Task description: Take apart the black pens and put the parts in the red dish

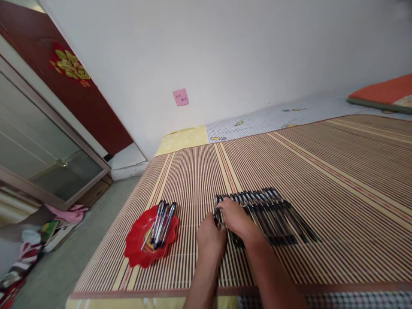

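Observation:
My left hand [209,236] is closed around a black pen [216,217] at the left end of a row of pens. The fingertips of my right hand [234,215] are curled in at the upper end of that same pen, and the hand partly covers the pens beneath it. The row of black-capped pens [267,214] lies side by side on the striped mat, caps pointing away from me. To the left, a red scalloped plate [135,240] carries several clear-barrelled pens [163,225], their black ends jutting over its far rim.
The striped bamboo mat [193,180] covers a bed set against a white wall with a pink note [180,97]. Folded orange bedding [383,92] lies at the far right. On the left are floor, a glass-panelled door [38,146] and a pile of items [32,253].

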`<state>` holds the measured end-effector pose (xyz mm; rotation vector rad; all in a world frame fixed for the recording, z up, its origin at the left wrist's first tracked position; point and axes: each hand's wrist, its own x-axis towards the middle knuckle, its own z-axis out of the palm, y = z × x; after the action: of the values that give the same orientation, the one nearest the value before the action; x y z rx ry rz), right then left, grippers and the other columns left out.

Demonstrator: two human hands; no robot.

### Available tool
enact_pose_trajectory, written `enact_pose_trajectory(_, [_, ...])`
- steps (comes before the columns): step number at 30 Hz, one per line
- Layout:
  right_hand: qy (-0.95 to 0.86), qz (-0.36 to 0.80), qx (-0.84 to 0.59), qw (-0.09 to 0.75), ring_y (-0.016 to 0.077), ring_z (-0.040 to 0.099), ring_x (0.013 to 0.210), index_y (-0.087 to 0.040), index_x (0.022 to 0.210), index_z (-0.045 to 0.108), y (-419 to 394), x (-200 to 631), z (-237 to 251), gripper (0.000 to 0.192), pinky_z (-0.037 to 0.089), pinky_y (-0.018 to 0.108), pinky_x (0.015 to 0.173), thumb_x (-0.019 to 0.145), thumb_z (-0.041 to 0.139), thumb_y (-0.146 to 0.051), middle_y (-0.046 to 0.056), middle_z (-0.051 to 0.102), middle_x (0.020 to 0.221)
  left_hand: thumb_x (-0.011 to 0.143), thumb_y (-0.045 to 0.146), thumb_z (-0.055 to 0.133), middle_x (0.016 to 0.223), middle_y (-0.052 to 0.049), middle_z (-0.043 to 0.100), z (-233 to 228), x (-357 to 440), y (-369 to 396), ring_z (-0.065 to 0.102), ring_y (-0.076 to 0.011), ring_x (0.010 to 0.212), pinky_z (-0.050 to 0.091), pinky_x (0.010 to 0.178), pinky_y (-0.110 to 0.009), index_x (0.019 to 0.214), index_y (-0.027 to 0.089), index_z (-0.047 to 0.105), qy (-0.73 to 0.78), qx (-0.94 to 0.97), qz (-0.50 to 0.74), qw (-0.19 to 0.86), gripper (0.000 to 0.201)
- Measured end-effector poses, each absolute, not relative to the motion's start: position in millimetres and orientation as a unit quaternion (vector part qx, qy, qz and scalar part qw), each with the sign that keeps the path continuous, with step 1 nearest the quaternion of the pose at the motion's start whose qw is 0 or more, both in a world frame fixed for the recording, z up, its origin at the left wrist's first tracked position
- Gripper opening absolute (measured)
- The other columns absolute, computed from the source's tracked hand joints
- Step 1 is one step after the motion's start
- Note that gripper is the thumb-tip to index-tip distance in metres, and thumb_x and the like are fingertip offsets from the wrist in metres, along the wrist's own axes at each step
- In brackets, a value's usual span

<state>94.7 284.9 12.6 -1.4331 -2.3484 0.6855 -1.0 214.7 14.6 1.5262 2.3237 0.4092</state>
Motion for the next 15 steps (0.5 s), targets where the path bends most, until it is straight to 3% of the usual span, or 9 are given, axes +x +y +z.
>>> enact_pose_trajectory(3, [-0.815, 0.236, -0.504, 0.158, 0.0191, 0.066, 0.096, -0.018, 0.107, 0.075, 286.2, 96.7, 13.1, 0.037, 0.042, 0.026, 0.079, 0.093, 0.042, -0.008, 0.012, 0.068, 0.106, 0.086, 0.025, 0.061, 0.101, -0.015, 0.074, 13.7, -4.6, 213.2, 0.069, -0.0299, 0.096, 0.042, 0.073, -0.033, 0.103, 0.016, 0.062, 0.820, 0.534, 0.141, 0.153, 0.019])
enact_pose_trajectory(15, [-0.830, 0.199, -0.502, 0.139, 0.0243, 0.062, 0.099, -0.017, 0.094, 0.078, 284.5, 90.2, 15.4, 0.033, 0.042, 0.031, 0.080, 0.091, 0.046, -0.008, 0.014, 0.066, 0.101, 0.088, 0.026, 0.061, 0.098, -0.015, 0.075, 10.0, -10.9, 213.2, 0.069, -0.0287, 0.093, 0.040, 0.071, -0.033, 0.097, 0.015, 0.067, 0.826, 0.528, 0.133, 0.148, 0.015])
